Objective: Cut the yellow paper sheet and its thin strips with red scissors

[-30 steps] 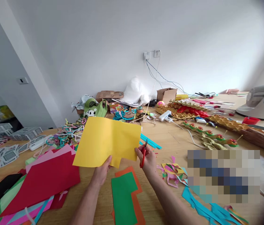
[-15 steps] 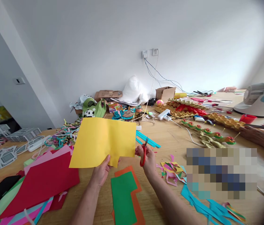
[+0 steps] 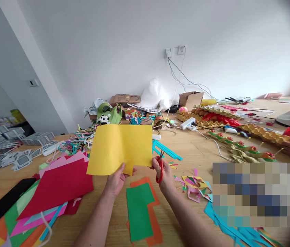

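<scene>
Left hand [image 3: 116, 181] pinches yellow paper [image 3: 118, 149]; right hand [image 3: 168, 179] grips red-handled scissors [image 3: 161, 169]; green paper [image 3: 140, 212] overlaps orange paper [image 3: 156, 224] at the view's six o'clock.

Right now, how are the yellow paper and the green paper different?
The yellow paper is held up in the left hand; the green paper lies on orange paper. The yellow paper bends; the green paper looks flat. The yellow paper looks wider than the green paper. Both have a stepped edge.
</scene>
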Demonstrator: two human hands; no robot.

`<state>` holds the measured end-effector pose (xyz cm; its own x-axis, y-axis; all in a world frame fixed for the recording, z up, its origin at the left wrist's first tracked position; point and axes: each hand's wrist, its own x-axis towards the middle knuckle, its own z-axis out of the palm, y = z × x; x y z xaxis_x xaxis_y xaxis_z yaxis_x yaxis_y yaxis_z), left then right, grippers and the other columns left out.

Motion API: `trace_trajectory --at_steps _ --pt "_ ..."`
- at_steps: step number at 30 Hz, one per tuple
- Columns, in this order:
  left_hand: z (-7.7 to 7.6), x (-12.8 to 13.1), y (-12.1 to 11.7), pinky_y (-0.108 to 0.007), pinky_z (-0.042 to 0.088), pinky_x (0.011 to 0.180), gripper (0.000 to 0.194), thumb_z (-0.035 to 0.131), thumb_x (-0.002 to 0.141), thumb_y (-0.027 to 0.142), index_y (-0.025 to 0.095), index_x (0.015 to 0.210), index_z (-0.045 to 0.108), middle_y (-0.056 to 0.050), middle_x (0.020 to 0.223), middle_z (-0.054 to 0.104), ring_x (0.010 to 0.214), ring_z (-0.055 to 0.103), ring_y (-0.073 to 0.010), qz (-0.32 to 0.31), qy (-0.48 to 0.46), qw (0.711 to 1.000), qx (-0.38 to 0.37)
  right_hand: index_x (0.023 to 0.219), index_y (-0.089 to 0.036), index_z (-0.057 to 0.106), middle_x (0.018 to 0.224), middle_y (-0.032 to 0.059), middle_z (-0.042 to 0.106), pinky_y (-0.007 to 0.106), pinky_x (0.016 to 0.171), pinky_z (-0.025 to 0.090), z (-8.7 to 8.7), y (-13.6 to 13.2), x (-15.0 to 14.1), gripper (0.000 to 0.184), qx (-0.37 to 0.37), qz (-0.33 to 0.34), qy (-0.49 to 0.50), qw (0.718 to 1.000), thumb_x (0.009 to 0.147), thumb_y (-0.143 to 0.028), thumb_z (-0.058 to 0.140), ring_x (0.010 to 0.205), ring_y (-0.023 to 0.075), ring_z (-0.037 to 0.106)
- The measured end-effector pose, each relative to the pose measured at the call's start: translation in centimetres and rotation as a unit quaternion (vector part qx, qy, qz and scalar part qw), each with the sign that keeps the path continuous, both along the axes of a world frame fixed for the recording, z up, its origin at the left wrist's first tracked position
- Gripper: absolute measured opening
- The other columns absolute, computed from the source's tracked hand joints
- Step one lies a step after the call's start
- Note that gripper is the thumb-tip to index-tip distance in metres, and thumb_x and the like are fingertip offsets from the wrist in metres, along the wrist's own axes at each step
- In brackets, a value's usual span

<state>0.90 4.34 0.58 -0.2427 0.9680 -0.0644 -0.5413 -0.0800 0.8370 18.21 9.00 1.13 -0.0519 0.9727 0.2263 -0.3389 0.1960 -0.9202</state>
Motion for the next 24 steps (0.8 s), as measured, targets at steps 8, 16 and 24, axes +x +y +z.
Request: trace_trajectory --at_steps 8,16,24 --pt "0.7 0.6 -0.2 -0.037 0.053 0.079 0.047 0.072 0.068 0.023 0.013 0.113 0.060 -0.011 0.103 0.070 0.093 0.066 -0.0269 0.023 -0.011 1.000 -0.004 0.066 -0.018 0.054 0.061 -0.0026 0.051 0.027 0.056 0.047 -0.3 0.5 0.1 0.032 -0.033 -0.026 0.017 0.999 0.060 -0.040 0.077 0.056 0.0123 0.050" --pt "0.9 0.2 -0.7 -0.038 0.056 0.073 0.047 0.071 0.070 0.023 0.016 0.116 0.059 -0.012 0.112 0.066 0.100 0.063 -0.0289 -0.020 0.011 1.000 -0.006 0.066 -0.018 0.052 0.061 -0.0026 0.051 0.028 0.058 0.048 -0.5 0.7 0.4 0.031 -0.023 -0.074 -0.035 0.996 0.066 -0.042 0.072 0.056 0.0127 0.050" --pt "1.2 0.3 -0.6 -0.038 0.054 0.080 0.053 0.070 0.071 0.016 0.021 0.121 0.055 -0.008 0.116 0.065 0.102 0.062 -0.0267 0.012 -0.015 1.000 0.021 0.067 -0.018 0.053 0.060 0.0005 0.053 0.026 0.056 0.045 0.2 0.4 0.6 0.037 -0.008 -0.070 -0.063 0.996 0.074 -0.053 0.062 0.056 0.0141 0.051"
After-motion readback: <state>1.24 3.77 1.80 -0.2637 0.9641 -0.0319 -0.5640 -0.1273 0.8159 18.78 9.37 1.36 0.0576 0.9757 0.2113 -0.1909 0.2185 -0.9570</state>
